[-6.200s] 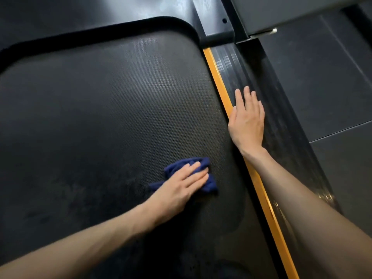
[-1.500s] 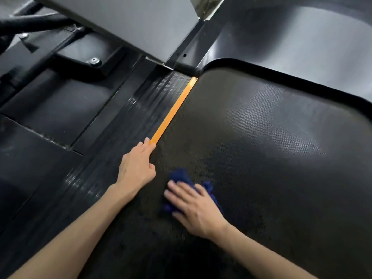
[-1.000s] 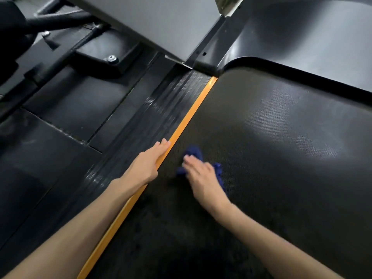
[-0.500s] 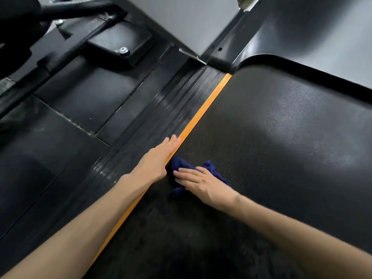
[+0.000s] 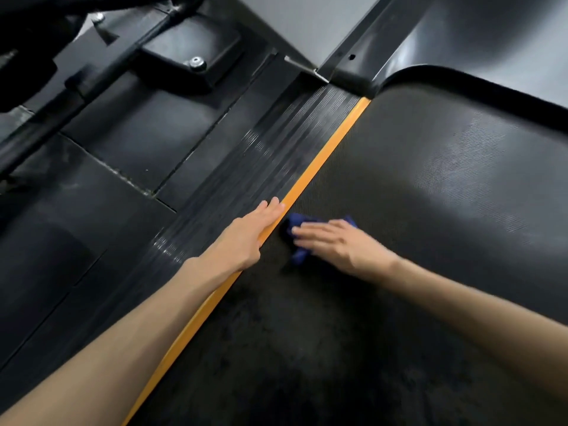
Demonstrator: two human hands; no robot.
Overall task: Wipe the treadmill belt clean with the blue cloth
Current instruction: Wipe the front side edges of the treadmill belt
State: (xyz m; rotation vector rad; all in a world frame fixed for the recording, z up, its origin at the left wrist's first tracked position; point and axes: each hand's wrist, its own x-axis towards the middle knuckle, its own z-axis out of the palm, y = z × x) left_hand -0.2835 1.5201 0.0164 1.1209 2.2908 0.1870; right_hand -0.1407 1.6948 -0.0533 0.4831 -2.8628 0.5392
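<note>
Near the frame's middle, I am pressing the blue cloth (image 5: 293, 222) onto the treadmill belt (image 5: 430, 195) with my right hand (image 5: 333, 245), fingers straight. My left hand (image 5: 250, 233) is lying open on the orange strip (image 5: 323, 155). The bunched cloth could be slipping out and missing dirt.

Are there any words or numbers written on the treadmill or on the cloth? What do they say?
None can be read.
Treadmill belt: plain textured black, no print.
Orange strip: plain, no marks.
Ribbed side rail: only grooves.
Blue cloth: no tag or label shows; it lies mostly under the right hand and is blurred.
</note>
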